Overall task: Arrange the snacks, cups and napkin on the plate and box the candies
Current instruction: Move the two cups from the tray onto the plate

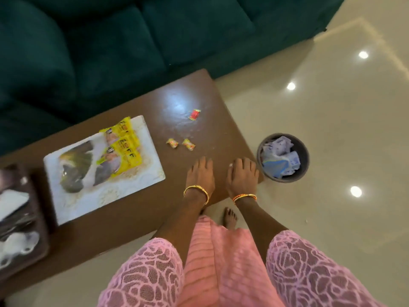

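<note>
A white rectangular plate lies on the brown table, left of centre. Yellow snack packets and a grey-green packet rest on it. Two yellow wrapped candies lie on the table right of the plate, and a red candy lies farther back. My left hand and my right hand rest palm-down on the table's near right corner, holding nothing, just below the yellow candies. A dark tray at the left edge holds white items, blurred.
A dark round bin full of wrappers stands on the glossy tiled floor right of the table, close to my right hand. A dark green sofa runs along the table's far side. My bare foot is under the table edge.
</note>
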